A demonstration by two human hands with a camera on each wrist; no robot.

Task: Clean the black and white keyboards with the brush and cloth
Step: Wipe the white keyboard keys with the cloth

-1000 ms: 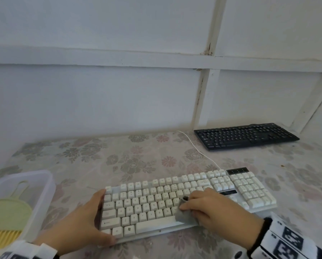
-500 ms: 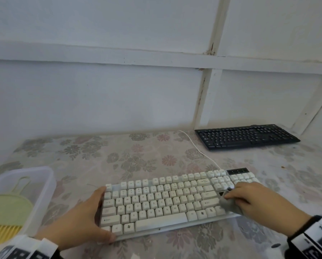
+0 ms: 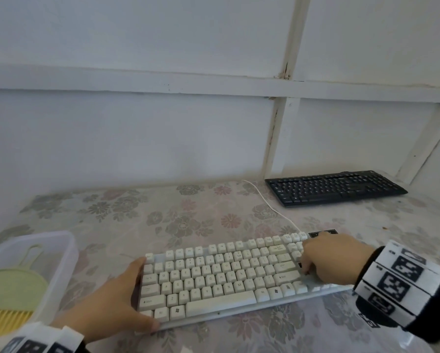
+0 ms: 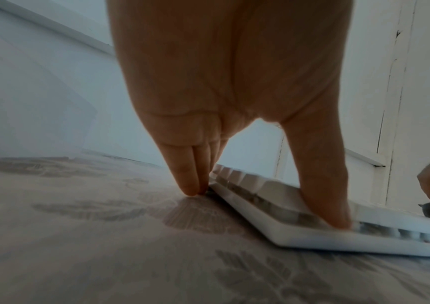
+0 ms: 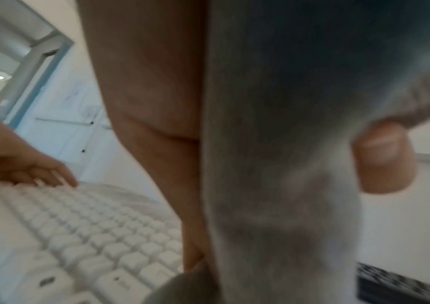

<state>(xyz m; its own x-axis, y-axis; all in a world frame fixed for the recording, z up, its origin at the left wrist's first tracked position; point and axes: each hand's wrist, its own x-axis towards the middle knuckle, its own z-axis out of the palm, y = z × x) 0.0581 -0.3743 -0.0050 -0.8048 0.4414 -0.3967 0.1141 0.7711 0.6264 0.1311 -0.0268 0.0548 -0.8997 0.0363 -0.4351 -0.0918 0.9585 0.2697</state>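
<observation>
The white keyboard (image 3: 213, 278) lies on the floral table near me. My left hand (image 3: 133, 294) braces its left end, with straight fingers (image 4: 190, 185) along the side edge and the thumb (image 4: 320, 195) on the front corner. My right hand (image 3: 313, 261) rests on the keyboard's right part, over the number pad, and grips a grey cloth (image 5: 273, 164) pressed onto the keys. In the head view the hand hides the cloth. The black keyboard (image 3: 333, 187) lies at the back right by the wall. A green brush with yellow bristles (image 3: 9, 296) lies in a box at the left.
A clear plastic box (image 3: 60, 250) holding the brush stands at the table's left edge. The white keyboard's cable (image 3: 272, 207) runs back toward the wall beside the black keyboard. White panelled walls close the back and right of the table (image 3: 188, 215).
My right hand has slid the cloth rightward along the white keyboard, from the middle keys to the right end. The left hand has stayed at the left end.
</observation>
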